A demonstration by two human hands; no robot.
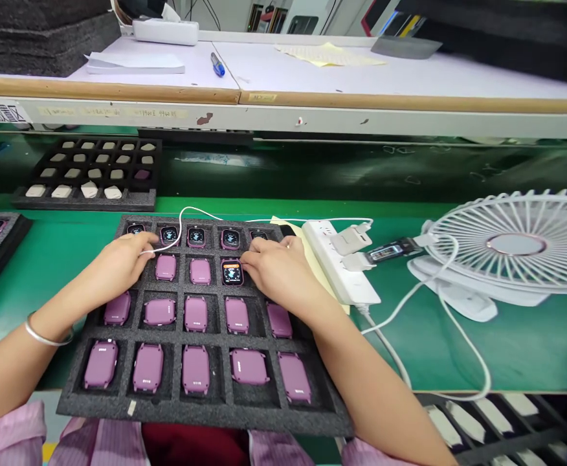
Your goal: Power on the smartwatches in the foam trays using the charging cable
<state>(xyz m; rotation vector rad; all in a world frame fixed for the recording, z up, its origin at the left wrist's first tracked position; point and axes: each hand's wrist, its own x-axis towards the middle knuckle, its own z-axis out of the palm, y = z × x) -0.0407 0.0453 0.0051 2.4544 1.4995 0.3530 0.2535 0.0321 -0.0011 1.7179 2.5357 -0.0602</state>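
Green rubber bench matting [55,291] is running under everything I'm watching on this remote feed, with a wood-edged white shelf [103,87] holding a blue pen [218,65] beyond it, and a black foam tray [200,414] of square cells is sitting directly in front of the person. Purple square smartwatches [196,314] are lying in its cells, most showing their backs, while the top row is facing up with lit screens. The left hand [118,262] is resting over the tray's top-left corner, fingers loosely together beside the first watches, and a thin white cable [180,230] is looping up past them. The right hand [278,272] is reaching across the second row, fingers together and touching the edge of a lit, face-up purple smartwatch [232,272] — whether either hand is clamped on anything, I can't tell from here. A white power strip [334,259] is lying just right of the tray — with a round white desk fan [514,244] standing beyond it
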